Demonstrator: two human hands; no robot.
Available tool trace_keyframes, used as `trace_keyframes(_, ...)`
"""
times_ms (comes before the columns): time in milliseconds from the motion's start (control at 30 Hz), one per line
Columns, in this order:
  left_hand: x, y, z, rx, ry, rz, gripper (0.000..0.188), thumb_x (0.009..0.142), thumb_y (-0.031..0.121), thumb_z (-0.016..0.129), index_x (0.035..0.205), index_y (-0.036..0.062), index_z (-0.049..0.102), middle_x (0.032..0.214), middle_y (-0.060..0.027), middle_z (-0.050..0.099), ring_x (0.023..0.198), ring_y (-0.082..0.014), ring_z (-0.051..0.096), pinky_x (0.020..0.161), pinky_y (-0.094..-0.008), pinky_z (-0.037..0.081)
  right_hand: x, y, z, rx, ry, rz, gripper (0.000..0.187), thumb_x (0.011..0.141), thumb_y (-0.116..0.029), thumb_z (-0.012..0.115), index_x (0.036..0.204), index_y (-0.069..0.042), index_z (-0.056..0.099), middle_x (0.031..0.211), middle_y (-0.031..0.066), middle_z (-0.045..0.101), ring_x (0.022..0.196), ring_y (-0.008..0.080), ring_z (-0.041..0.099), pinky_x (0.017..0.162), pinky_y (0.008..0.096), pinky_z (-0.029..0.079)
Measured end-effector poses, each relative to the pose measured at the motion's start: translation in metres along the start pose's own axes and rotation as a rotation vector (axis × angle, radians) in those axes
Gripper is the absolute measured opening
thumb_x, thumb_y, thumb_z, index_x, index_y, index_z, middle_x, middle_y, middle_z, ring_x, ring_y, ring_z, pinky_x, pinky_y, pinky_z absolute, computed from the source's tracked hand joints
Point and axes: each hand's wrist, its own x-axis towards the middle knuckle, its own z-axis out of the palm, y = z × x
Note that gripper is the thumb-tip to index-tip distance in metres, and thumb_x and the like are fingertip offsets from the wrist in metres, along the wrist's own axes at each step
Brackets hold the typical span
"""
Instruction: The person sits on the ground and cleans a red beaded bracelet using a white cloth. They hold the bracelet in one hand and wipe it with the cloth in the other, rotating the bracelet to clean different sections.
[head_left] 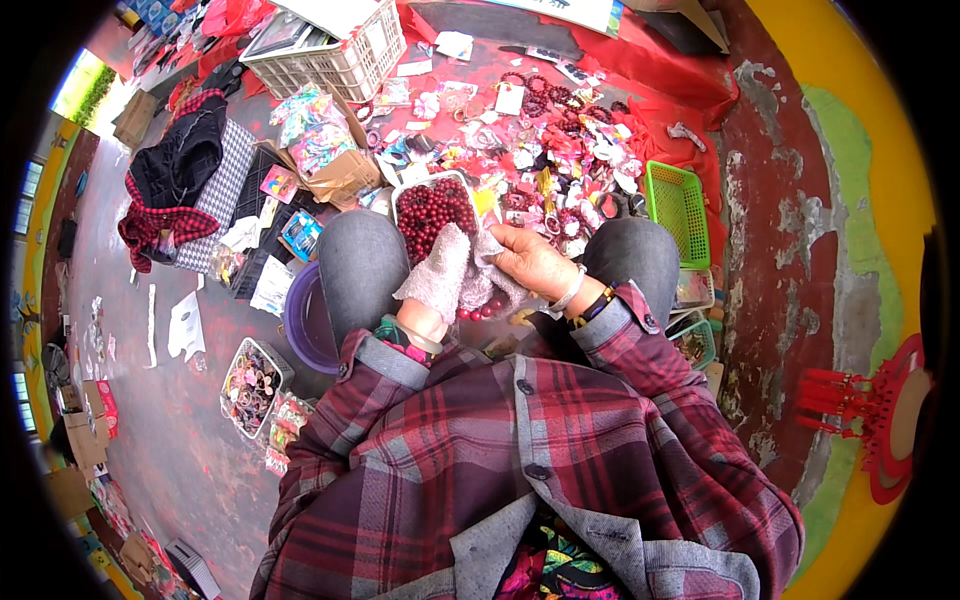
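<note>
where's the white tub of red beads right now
In the head view, the white tub sits slightly left of centre, just beyond the fabric-covered left hand, near the left knee.

So, a glossy, smooth shine can be seen on the dark red beads (432, 212), while a fuzzy, matt nap is shown by the pale pink cloth (440, 270). Smooth plastic seems to be used for the green basket (703, 235) and purple basin (298, 310). Matt cardboard's used for the brown box (345, 172), matt denim for the jeans (358, 275), and the wall (765, 300) is covered in rough, flaky paint.
</note>
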Motion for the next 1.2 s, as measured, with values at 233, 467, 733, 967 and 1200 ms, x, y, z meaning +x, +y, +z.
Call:
trace_keyframes(233, 0.012, -0.009, -0.021, -0.009, -0.052, -0.053, 0.040, 0.096, 0.040, 0.044, 0.110, 0.0058, 0.058, 0.101, -0.0039, 0.060, 0.089, -0.0138, 0.058, 0.077, -0.0306, 0.050, 0.000, 0.003, -0.006, -0.298, -0.134, -0.038, 0.018, 0.091, -0.020, 0.056, 0.100, -0.006, 0.059, 0.081, 0.0084, 0.063, 0.079, 0.0157, 0.058, 0.073, 0.0300, 0.047)
trace_keyframes(467, -0.001, 0.011, 0.002, -0.239, -0.222, -0.037, 0.043, 0.095, 0.043, 0.044, 0.116, 0.0072, 0.054, 0.106, -0.0061, 0.061, 0.094, -0.0184, 0.060, 0.082, -0.0339, 0.049, 0.001, 0.000, 0.001, 0.344, 0.318, 0.104, 0.023, 0.093, -0.018, 0.052, 0.108, -0.002, 0.061, 0.089, 0.0028, 0.064, 0.079, 0.0099, 0.055, 0.071, 0.0248, 0.045)
trace_keyframes(733, 0.008, 0.010, -0.007, -0.229, -0.351, 0.040, 0.026, 0.096, 0.033, 0.048, 0.102, 0.0092, 0.056, 0.094, -0.0029, 0.058, 0.083, -0.0135, 0.056, 0.071, -0.0277, 0.046, -0.008, -0.015, 0.000, 0.663, 0.122, 0.212, 0.030, 0.092, -0.033, 0.056, 0.114, -0.012, 0.056, 0.085, -0.0050, 0.057, 0.074, 0.0055, 0.053, 0.061, 0.0212, 0.043)
trace_keyframes(967, 0.010, -0.003, -0.022, 0.167, 0.022, 0.097, 0.033, 0.092, 0.035, 0.055, 0.107, 0.0061, 0.060, 0.093, -0.0029, 0.063, 0.082, -0.0119, 0.061, 0.074, -0.0254, 0.050, -0.004, -0.015, 0.002, 0.502, 0.075, 0.167, 0.024, 0.094, -0.024, 0.054, 0.107, -0.006, 0.060, 0.094, -0.0039, 0.060, 0.084, 0.0051, 0.055, 0.073, 0.0228, 0.045)
trace_keyframes(1200, 0.013, 0.013, -0.002, -0.263, -0.268, 0.025, 0.054, 0.092, 0.051, 0.043, 0.114, 0.0030, 0.052, 0.114, -0.0118, 0.057, 0.101, -0.0240, 0.058, 0.091, -0.0375, 0.047, -0.001, -0.006, 0.003, 0.646, 0.288, 0.142, 0.017, 0.095, -0.015, 0.048, 0.102, -0.003, 0.059, 0.094, 0.0003, 0.062, 0.085, 0.0087, 0.058, 0.077, 0.0234, 0.046)
